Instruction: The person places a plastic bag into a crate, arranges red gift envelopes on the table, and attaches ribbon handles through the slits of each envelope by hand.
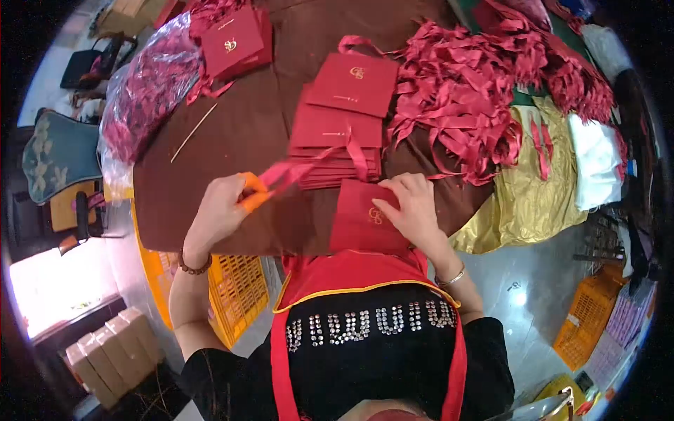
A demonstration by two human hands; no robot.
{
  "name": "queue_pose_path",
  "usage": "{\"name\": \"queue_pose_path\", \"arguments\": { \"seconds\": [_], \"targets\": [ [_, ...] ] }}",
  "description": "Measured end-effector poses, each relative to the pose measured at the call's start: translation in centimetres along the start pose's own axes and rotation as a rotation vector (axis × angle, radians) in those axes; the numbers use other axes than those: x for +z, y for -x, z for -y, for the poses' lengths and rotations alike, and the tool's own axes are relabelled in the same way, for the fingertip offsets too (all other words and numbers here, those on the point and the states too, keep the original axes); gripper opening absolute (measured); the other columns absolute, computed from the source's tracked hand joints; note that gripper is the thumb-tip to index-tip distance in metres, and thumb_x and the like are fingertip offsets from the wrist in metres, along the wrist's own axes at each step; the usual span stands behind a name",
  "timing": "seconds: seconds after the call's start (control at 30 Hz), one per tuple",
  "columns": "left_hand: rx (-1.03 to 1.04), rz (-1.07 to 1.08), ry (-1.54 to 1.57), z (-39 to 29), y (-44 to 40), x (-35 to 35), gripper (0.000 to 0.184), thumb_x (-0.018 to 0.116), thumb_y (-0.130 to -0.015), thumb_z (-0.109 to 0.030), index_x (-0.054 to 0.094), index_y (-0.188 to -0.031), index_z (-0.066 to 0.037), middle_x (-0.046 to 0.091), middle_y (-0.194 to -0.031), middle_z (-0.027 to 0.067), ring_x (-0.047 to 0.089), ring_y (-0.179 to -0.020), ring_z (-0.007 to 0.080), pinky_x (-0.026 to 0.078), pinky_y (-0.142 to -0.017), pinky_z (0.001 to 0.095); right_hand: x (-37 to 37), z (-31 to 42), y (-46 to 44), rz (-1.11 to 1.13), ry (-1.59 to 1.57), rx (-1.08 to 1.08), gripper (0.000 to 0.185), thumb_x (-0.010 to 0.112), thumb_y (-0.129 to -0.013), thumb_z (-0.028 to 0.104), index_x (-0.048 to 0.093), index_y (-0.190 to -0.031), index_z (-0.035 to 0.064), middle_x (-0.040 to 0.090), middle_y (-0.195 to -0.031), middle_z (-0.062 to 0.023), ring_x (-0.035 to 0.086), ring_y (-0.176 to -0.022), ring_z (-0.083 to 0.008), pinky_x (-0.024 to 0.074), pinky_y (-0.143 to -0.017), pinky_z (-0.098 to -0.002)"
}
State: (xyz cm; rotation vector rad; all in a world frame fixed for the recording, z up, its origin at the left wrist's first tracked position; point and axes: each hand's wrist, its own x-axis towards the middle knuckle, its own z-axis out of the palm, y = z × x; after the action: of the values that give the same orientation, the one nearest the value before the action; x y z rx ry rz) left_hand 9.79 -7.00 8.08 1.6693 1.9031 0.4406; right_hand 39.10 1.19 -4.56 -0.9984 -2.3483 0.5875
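Note:
My left hand, with orange covers on its fingertips, is closed in a pinch on a red ribbon. The ribbon is blurred and stretches right toward the stack. My right hand is closed at the upper right edge of a flat red paper bag, its thumb over the face. Gold letters on that bag are partly covered by the thumb. Just beyond it lies a stack of similar red bags, the top one set askew. A loose ribbon end hangs over the stack's front.
A big heap of red ribbons spreads to the right, beside gold sheeting. More red bags lie at the far left, near a clear plastic sack of ribbons. A thin stick rests on the brown tablecloth. Orange crates stand below.

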Motion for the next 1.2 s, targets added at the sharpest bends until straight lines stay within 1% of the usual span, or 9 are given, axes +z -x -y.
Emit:
{"name": "queue_pose_path", "arguments": {
  "seconds": [0.07, 0.23, 0.4, 0.6, 0.77, 0.9, 1.0, 1.1, 1.2],
  "targets": [
    [-0.113, 0.102, -0.018, 2.2, 1.5, 1.2, 0.011, 0.067, -0.075, -0.006, 0.062, -0.083, 0.000, 0.062, -0.072, 0.0123, 0.059, -0.063, 0.0159, 0.044, -0.056, 0.0280, 0.2, -0.3, -0.1, 0.021, -0.088, 0.019, 0.027, 0.071, -0.071, 0.021, 0.062, -0.094, 0.0096, 0.058, -0.089, -0.0064, 0.051, -0.088, -0.0261, 0.0384, -0.077, -0.0376],
    [-0.153, 0.147, -0.152, 6.5, 3.1, 4.5, 0.019, 0.061, -0.078, -0.017, 0.063, -0.092, -0.005, 0.064, -0.082, 0.0145, 0.060, -0.079, 0.0347, 0.047, -0.067, 0.0392, 0.1, -0.3, -0.4, 0.067, -0.171, 0.032, 0.022, 0.067, -0.075, 0.016, 0.061, -0.094, 0.0059, 0.059, -0.086, -0.0100, 0.052, -0.086, -0.0289, 0.0390, -0.078, -0.0380],
    [-0.199, 0.180, -0.335, 4.8, 3.7, 4.2, 0.028, 0.062, -0.077, -0.020, 0.061, -0.103, -0.010, 0.061, -0.095, 0.0126, 0.059, -0.088, 0.0326, 0.048, -0.074, 0.0415, -0.3, 0.5, -0.6, 0.082, -0.149, 0.023, 0.022, 0.066, -0.076, 0.015, 0.061, -0.095, 0.0060, 0.059, -0.085, -0.0099, 0.052, -0.085, -0.0289, 0.0391, -0.076, -0.0375],
    [0.035, -0.278, -0.405, 3.1, 0.7, 8.6, 0.033, 0.067, -0.075, -0.035, 0.062, -0.096, -0.010, 0.058, -0.084, 0.0068, 0.055, -0.083, 0.0260, 0.040, -0.070, 0.0366, -0.5, 0.9, -0.6, 0.101, -0.051, 0.048, 0.025, 0.067, -0.076, 0.014, 0.061, -0.099, 0.0057, 0.058, -0.098, -0.0105, 0.051, -0.096, -0.0281, 0.0389, -0.083, -0.0371],
    [0.069, -0.435, -0.402, 4.4, -0.1, 12.1, 0.017, 0.071, -0.071, -0.025, 0.064, -0.081, -0.012, 0.058, -0.082, 0.0031, 0.053, -0.081, 0.0220, 0.036, -0.068, 0.0358, -2.2, 0.3, 0.2, -0.004, -0.012, 0.109, 0.029, 0.066, -0.077, 0.014, 0.061, -0.104, 0.0058, 0.054, -0.110, -0.0117, 0.048, -0.103, -0.0296, 0.0373, -0.090, -0.0380],
    [0.113, -0.395, -0.159, 3.6, 0.7, 12.1, 0.017, 0.071, -0.074, -0.016, 0.063, -0.081, -0.004, 0.061, -0.073, 0.0081, 0.059, -0.068, 0.0244, 0.045, -0.060, 0.0350, -3.1, -0.7, 1.6, -0.004, 0.026, 0.145, 0.028, 0.066, -0.076, 0.012, 0.062, -0.104, 0.0070, 0.053, -0.112, -0.0119, 0.048, -0.103, -0.0304, 0.0372, -0.090, -0.0384],
    [-0.031, -0.322, 0.160, 0.9, 1.1, 11.4, 0.017, 0.071, -0.076, -0.013, 0.062, -0.084, -0.001, 0.063, -0.073, 0.0105, 0.062, -0.065, 0.0212, 0.048, -0.059, 0.0300, -3.1, 0.0, 2.1, 0.005, 0.038, 0.119, 0.028, 0.065, -0.076, 0.011, 0.063, -0.104, 0.0072, 0.053, -0.111, -0.0116, 0.049, -0.099, -0.0306, 0.0392, -0.087, -0.0377],
    [0.019, -0.218, 0.265, -0.3, 0.8, 12.7, 0.019, 0.071, -0.077, -0.013, 0.063, -0.090, -0.001, 0.065, -0.079, 0.0114, 0.064, -0.071, 0.0169, 0.049, -0.063, 0.0273, -2.9, 0.3, 2.4, 0.032, -0.030, 0.161, 0.031, 0.065, -0.076, 0.007, 0.061, -0.107, 0.0051, 0.051, -0.110, -0.0117, 0.053, -0.092, -0.0263, 0.0444, -0.080, -0.0347],
    [0.274, -0.261, 0.278, -1.6, -0.4, 14.2, 0.021, 0.069, -0.077, -0.010, 0.064, -0.095, -0.001, 0.065, -0.083, 0.0136, 0.064, -0.075, 0.0228, 0.050, -0.065, 0.0287, -2.7, 0.8, 2.8, -0.005, -0.215, 0.219, 0.033, 0.066, -0.076, 0.005, 0.060, -0.109, 0.0048, 0.050, -0.111, -0.0119, 0.056, -0.084, -0.0243, 0.0470, -0.074, -0.0334]
  ]
}}
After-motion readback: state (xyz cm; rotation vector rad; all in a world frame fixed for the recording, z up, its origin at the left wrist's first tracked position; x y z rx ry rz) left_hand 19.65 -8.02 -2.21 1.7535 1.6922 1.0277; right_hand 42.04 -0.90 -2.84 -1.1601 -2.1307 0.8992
